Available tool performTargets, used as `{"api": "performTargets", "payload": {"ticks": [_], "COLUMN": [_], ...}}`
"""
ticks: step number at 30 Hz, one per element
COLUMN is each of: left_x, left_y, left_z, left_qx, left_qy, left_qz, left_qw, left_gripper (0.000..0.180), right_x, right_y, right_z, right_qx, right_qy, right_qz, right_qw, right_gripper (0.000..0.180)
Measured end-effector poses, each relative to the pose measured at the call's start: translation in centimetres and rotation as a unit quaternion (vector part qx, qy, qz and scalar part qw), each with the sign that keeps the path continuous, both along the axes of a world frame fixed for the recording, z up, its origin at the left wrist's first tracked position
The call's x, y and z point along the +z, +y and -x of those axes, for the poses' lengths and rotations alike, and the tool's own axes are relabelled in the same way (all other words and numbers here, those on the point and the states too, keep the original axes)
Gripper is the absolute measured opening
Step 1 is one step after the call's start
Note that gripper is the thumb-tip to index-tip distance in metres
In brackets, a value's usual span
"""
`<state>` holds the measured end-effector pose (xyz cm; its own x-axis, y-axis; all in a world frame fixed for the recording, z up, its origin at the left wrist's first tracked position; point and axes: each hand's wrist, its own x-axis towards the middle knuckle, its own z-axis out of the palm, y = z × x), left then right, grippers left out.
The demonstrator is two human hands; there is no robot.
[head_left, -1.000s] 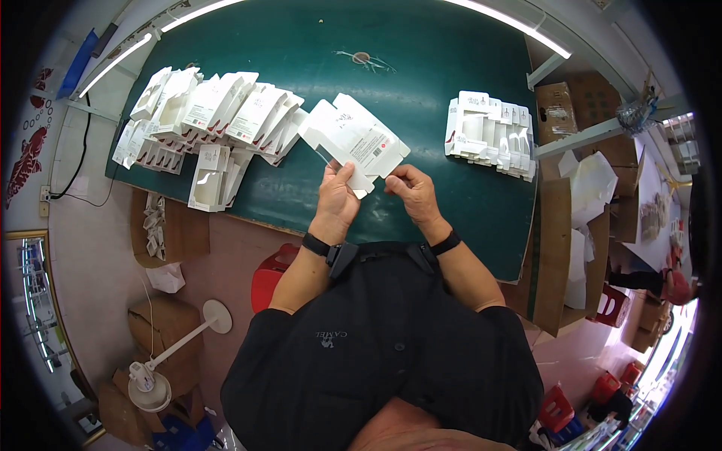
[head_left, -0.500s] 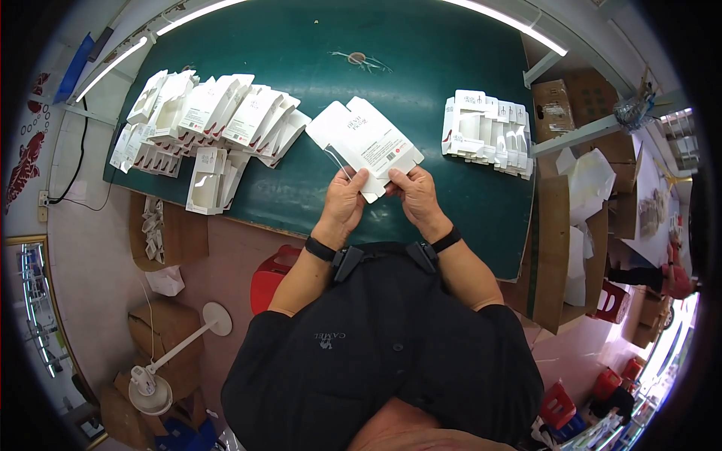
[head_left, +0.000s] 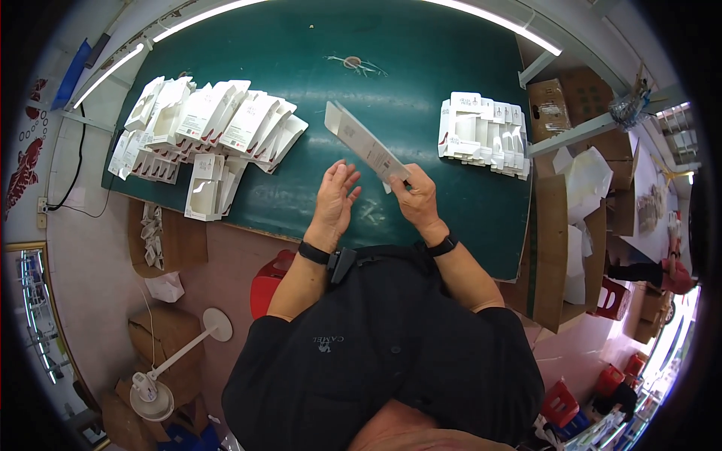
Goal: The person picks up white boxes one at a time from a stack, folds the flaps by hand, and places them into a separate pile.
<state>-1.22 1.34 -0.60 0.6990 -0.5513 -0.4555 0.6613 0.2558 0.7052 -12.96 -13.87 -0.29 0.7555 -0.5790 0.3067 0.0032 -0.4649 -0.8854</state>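
Observation:
My right hand point(head_left: 418, 198) grips a white cardboard box point(head_left: 366, 143) by its near lower end. The box is tilted so that a narrow side faces up, and its far end points up and left over the table. My left hand point(head_left: 333, 200) is off the box, just left of its near end, fingers apart and holding nothing. To the left lies a heap of white window boxes point(head_left: 204, 116), leaning on one another. On the right stands a tight row of similar white boxes point(head_left: 481, 135).
The green table point(head_left: 316, 52) bears both groups of boxes. Cardboard cartons point(head_left: 551, 248) stand beyond its right edge, and another carton point(head_left: 184, 233) with white pieces is below its left edge. A red stool point(head_left: 269, 287) sits near my left arm. A white fan point(head_left: 153, 395) stands lower left.
My left hand has let go of the box and drawn back a little. The right hand has turned the box from lying face up onto its narrow side.

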Motion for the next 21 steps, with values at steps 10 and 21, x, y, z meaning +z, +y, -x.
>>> {"api": "performTargets", "payload": {"ticks": [10,21], "left_x": [-0.5,-2.1], "left_y": [-0.9,-0.4], "left_z": [-0.5,-0.6], "left_qx": [-0.013,-0.059], "left_qy": [-0.003,-0.007], "left_qz": [0.054,0.024], "left_qw": [0.998,0.998], "left_gripper": [0.033,0.032], "right_x": [0.1,-3.8], "right_y": [-0.6,-2.7], "right_z": [0.4,1.2], "right_qx": [0.04,0.009], "right_qy": [-0.002,0.045], "right_qz": [0.213,-0.236], "right_qw": [0.976,0.971], "right_gripper": [0.039,0.055]}}
